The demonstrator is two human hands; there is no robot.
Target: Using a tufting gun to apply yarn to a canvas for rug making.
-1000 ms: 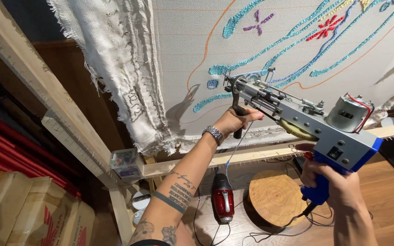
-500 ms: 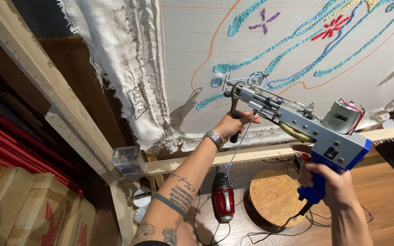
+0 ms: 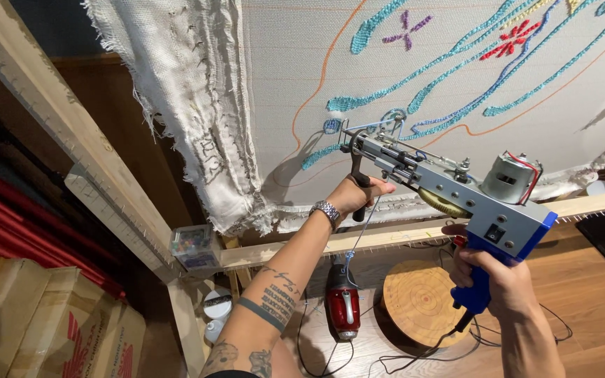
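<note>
Change: since the earlier pictures the grey and blue tufting gun [image 3: 449,196] has come a little lower and more to the left on the cloth, and its needle tip now meets the blue yarn loop at the left end of the pattern.
Cloth: large off-white woven backing cloth [image 3: 302,77] is stretched on the frame, with turquoise, blue, red and purple yarn lines and an orange drawn outline; its loose frayed edge hangs at the left.
Frame: pale wooden frame with rows of small nails [image 3: 71,147] holds the cloth; a lower rail passes behind both arms.
Gun: it points up and to the left, the grey motor at its rear end, the needle touching the cloth.
Left hand: the left hand [image 3: 358,196] is closed around the black front handle of the gun, a metal watch on the wrist.
Right hand: the right hand [image 3: 491,280] is closed around the blue rear grip; I cannot tell if a finger presses the trigger.
Floor things: a round wooden disc [image 3: 421,301] and a red handheld tool [image 3: 342,308] lie on the floor below, with black cables near them.
Box: a small clear box of coloured pins [image 3: 192,245] sits on the frame corner.
Risk: in my judgement the thin blue yarn hanging beside the left wrist could catch on the watch and pull tight, so stitches may skip; a tilted needle could also tear the cloth.
</note>
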